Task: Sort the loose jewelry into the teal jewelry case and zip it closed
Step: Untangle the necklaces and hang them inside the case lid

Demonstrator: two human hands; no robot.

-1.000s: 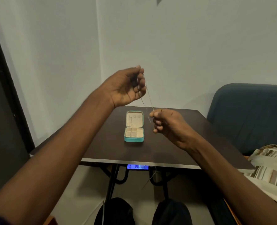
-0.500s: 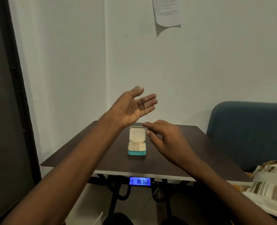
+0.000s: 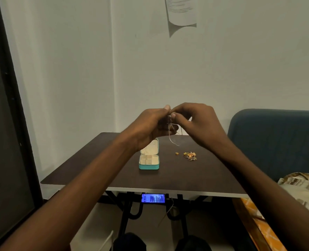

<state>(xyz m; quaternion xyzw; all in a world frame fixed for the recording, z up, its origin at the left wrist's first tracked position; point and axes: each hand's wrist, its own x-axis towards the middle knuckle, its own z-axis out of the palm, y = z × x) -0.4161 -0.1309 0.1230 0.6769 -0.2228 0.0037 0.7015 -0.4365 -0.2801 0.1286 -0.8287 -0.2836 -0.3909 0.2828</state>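
Both hands closed together since earlier, left hand (image 3: 150, 126) and right hand (image 3: 195, 122) pinching thin chain (image 3: 170, 134) above open teal jewelry case (image 3: 148, 163) on desk (image 3: 99, 160); light, limp, tangle-prone, best held near ends.

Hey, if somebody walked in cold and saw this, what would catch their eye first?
Probably the two hands raised mid-frame above the table: the left hand and right hand pinch a thin silvery chain between them, its loose end dangling. Below them the open teal jewelry case sits on the dark table, with a small pile of gold jewelry to its right.
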